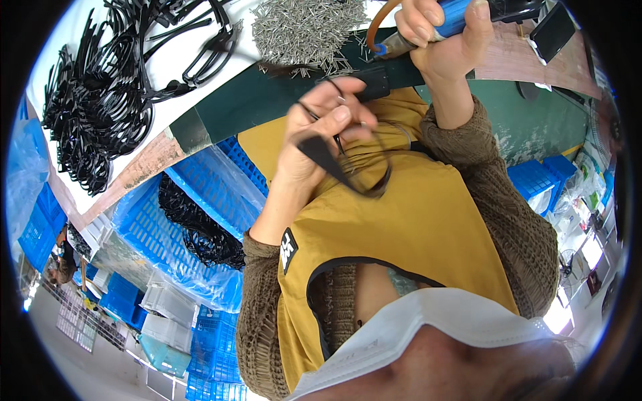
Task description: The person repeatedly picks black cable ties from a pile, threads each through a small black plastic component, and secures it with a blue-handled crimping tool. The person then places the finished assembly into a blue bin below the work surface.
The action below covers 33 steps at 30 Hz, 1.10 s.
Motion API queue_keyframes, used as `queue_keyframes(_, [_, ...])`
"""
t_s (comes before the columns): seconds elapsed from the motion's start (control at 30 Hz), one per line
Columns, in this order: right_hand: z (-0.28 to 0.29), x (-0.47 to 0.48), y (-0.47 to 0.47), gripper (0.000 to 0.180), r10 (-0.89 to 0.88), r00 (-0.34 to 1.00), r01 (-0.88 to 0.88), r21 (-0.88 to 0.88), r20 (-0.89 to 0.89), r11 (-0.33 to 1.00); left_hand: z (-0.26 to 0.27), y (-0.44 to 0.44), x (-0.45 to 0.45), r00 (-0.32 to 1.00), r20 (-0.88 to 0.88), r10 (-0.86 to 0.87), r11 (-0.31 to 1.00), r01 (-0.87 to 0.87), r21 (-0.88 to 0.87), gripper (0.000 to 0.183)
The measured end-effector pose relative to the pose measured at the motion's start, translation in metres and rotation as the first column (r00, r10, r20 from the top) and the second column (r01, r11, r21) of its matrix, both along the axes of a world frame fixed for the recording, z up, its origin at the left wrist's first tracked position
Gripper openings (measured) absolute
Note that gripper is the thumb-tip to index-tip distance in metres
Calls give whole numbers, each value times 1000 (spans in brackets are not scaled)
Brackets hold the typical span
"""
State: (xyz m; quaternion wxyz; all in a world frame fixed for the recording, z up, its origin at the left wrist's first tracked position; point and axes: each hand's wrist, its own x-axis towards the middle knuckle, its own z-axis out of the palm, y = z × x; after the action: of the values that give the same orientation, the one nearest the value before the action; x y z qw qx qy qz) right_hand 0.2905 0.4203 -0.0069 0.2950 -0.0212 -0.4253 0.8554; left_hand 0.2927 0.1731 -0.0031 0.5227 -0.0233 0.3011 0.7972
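Observation:
My left hand (321,120) holds a thin black plastic eyeglass part (333,160), blurred and hanging below the fingers over my lap. Its exact shape is hard to make out. At the top right, my right hand (446,42) is wrapped around a blue handheld power tool (454,20), which looks like a powered screwdriver. A brown hose (377,30) joins it near its metal nose. Close to that tip lies a heap of small silver metal pins or screws (308,30). A black block (373,82) sits at the table edge between my hands.
Black eyeglass frames (100,110) are piled on the white sheet (175,108) at left. Below the table edge stands a blue plastic crate (145,235) with more black parts (200,230). A phone (551,32) is propped at far right. A mustard apron (391,215) covers my lap.

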Motion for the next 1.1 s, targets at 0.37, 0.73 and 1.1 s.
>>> queue_keyframes(0.37, [11, 2, -4, 51, 155, 987, -151, 80, -51, 985, -32, 0, 8, 106, -972, 211, 852, -507, 129, 9])
queue_keyframes(0.73, [19, -11, -15, 38, 297, 955, -296, 79, 1, 952, -39, 1, 10, 95, -968, 233, 834, -532, 148, 13])
queue_keyframes(1.1, [14, -16, -16, 30, 328, 944, -329, -35, -27, 944, -30, 1, -2, 263, -925, 273, 864, -489, 116, 11])
